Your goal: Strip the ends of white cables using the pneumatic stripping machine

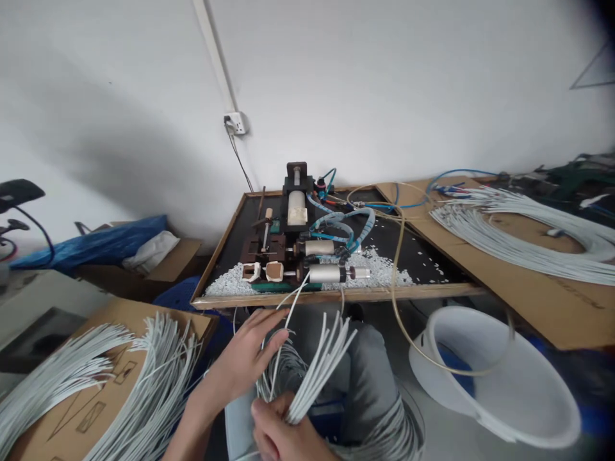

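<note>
My right hand [283, 430] is closed around a bundle of white wires [324, 365], whose cut ends fan upward and to the right. My left hand [250, 349] reaches forward from the left, fingers stretched out and thumb apart. Beside its fingertips run a couple of single white wires [296, 296], slanting up toward the front of a pneumatic machine [283, 243]; I cannot tell whether the fingers touch them. The machine has silver cylinders [327, 274] and stands in a wood-edged tray [336, 295]. More coiled wire [398, 426] hangs around my lap.
White scraps [379, 269] lie around the machine. To the right stands a white tub [519, 384], with a thin yellowish hose [394, 282] looping over it. Wire coils [528, 224] rest on cardboard at right, and wire bundles [148, 390] on cardboard at left. A socket [236, 123] is on the wall.
</note>
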`<state>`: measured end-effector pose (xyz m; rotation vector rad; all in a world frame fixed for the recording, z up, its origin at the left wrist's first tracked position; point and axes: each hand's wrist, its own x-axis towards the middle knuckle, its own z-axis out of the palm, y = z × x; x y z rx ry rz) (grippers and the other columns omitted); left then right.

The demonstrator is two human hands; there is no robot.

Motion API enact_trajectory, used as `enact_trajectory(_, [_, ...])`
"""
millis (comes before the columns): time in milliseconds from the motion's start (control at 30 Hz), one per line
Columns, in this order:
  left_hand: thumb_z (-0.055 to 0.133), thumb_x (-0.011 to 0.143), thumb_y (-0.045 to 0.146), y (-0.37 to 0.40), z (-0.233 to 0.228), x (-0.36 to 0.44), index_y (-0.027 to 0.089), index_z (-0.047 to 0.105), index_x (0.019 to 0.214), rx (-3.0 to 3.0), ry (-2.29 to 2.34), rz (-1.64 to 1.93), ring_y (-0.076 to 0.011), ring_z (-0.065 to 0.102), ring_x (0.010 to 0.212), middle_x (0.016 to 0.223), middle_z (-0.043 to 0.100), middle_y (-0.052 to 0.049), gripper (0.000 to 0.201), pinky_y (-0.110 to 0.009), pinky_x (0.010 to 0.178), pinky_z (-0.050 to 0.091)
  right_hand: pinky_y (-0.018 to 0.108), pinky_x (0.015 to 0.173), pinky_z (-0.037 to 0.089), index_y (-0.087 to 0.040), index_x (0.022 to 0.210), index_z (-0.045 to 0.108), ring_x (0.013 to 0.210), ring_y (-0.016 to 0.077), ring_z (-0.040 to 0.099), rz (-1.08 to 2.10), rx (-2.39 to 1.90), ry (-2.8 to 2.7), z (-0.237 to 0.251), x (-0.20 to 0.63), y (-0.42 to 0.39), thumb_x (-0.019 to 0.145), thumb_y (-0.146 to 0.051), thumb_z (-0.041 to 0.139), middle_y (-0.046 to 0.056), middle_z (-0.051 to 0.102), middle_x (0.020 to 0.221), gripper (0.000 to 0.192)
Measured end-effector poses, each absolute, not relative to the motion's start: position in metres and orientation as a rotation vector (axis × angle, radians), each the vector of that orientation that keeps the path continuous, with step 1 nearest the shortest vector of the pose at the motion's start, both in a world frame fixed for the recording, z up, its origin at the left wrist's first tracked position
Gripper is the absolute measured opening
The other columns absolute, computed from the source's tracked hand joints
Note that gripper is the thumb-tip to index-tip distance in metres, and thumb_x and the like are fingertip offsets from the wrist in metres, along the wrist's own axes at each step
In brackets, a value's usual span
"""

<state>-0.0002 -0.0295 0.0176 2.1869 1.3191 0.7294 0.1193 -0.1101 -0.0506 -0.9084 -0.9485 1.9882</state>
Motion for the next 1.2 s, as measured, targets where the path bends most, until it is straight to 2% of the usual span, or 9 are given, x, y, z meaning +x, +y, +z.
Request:
enact_trajectory(133, [0.050, 0.097, 0.037, -0.034, 0.023, 0.005, 0.023, 0.061, 0.126, 2.203, 1.440, 0.789, -0.0267, 0.055, 0.121, 0.128, 0.063, -0.009, 0.034, -0.043, 0.103, 0.044, 0.029, 0.049, 0.026, -0.025, 0.036, 0.036, 0.039, 0.0081, 0.032, 2.009, -0.869, -1.035, -0.038, 0.125, -0.104, 0.079, -0.071, 0.051, -0.007, 0.032, 0.035, 0.065])
enact_trajectory(400, [0.058, 0.093, 0.030, -0.063, 0.052, 0.029, 0.024, 0.072, 0.093, 2.124, 1.108, 0.544, -0.0193, 0.065, 0.081, 0.085, 0.072, -0.003, 0.015, -0.032, 0.081, 0.050, 0.027, 0.047, 0.022, -0.023, 0.043, 0.040, 0.044, 0.0078, 0.035, 2.034, -0.874, -0.914, -0.023, 0.129, -0.097, 0.073, -0.039, 0.065, -0.007, 0.039, 0.043, 0.042])
enact_trajectory(600, [0.057, 0.088, 0.029, -0.056, 0.035, 0.031, 0.019, 0.068, 0.074, 1.885, 1.371, 0.738, -0.0175, 0.062, 0.062, 0.066, 0.068, -0.001, 0.021, -0.025, 0.060, 0.047, 0.024, 0.047, 0.023, -0.023, 0.051, 0.041, 0.044, 0.0061, 0.029, 1.993, -0.841, -0.658, -0.038, 0.119, -0.100, 0.069, -0.061, 0.070, -0.009, 0.037, 0.049, 0.051])
enact_trajectory(667, [0.058, 0.087, 0.034, -0.049, 0.026, 0.027, 0.019, 0.065, 0.073, 1.725, 1.427, 0.908, -0.0163, 0.060, 0.055, 0.061, 0.066, 0.000, 0.022, -0.024, 0.054, 0.046, 0.024, 0.049, 0.031, -0.021, 0.056, 0.053, 0.043, 0.0079, 0.037, 1.928, -0.771, -0.556, -0.043, 0.118, -0.097, 0.073, -0.068, 0.064, -0.008, 0.043, 0.048, 0.051])
enact_trajectory(733, [0.059, 0.087, 0.038, -0.040, 0.018, 0.023, 0.017, 0.064, 0.077, 1.574, 1.447, 1.097, -0.0151, 0.058, 0.052, 0.061, 0.066, -0.001, 0.024, -0.023, 0.051, 0.045, 0.026, 0.059, 0.043, -0.018, 0.074, 0.071, 0.052, 0.0127, 0.055, 1.878, -0.709, -0.419, -0.045, 0.121, -0.092, 0.076, -0.067, 0.063, -0.001, 0.061, 0.054, 0.050])
enact_trajectory(800, [0.058, 0.088, 0.040, -0.028, 0.011, 0.017, 0.016, 0.063, 0.079, 1.494, 1.457, 1.272, -0.0138, 0.055, 0.052, 0.061, 0.063, 0.000, 0.027, -0.022, 0.051, 0.044, 0.029, 0.084, 0.048, -0.014, 0.095, 0.077, 0.078, 0.0187, 0.069, 1.873, -0.670, -0.292, -0.044, 0.126, -0.088, 0.076, -0.062, 0.068, 0.008, 0.077, 0.079, 0.052])
enact_trajectory(867, [0.059, 0.089, 0.040, -0.014, 0.006, 0.010, 0.015, 0.064, 0.081, 1.489, 1.474, 1.381, -0.0133, 0.054, 0.053, 0.061, 0.061, 0.000, 0.027, -0.022, 0.053, 0.044, 0.032, 0.101, 0.042, -0.014, 0.102, 0.077, 0.102, 0.0227, 0.069, 1.896, -0.655, -0.215, -0.042, 0.133, -0.086, 0.074, -0.060, 0.072, 0.012, 0.078, 0.103, 0.054])
enact_trajectory(933, [0.060, 0.088, 0.039, -0.002, 0.000, 0.004, 0.014, 0.066, 0.082, 1.512, 1.476, 1.406, -0.0136, 0.055, 0.055, 0.061, 0.060, 0.001, 0.026, -0.022, 0.055, 0.044, 0.034, 0.104, 0.040, -0.014, 0.102, 0.077, 0.109, 0.0254, 0.067, 1.923, -0.667, -0.192, -0.042, 0.137, -0.087, 0.072, -0.061, 0.073, 0.014, 0.076, 0.111, 0.056])
enact_trajectory(1200, [0.061, 0.087, 0.037, 0.015, -0.026, -0.004, 0.013, 0.069, 0.087, 1.492, 1.553, 1.489, -0.0171, 0.061, 0.064, 0.067, 0.065, -0.002, 0.025, -0.024, 0.063, 0.048, 0.029, 0.081, 0.048, -0.012, 0.090, 0.079, 0.077, 0.0221, 0.074, 1.920, -0.754, -0.218, -0.046, 0.135, -0.094, 0.069, -0.065, 0.072, 0.012, 0.080, 0.081, 0.057])
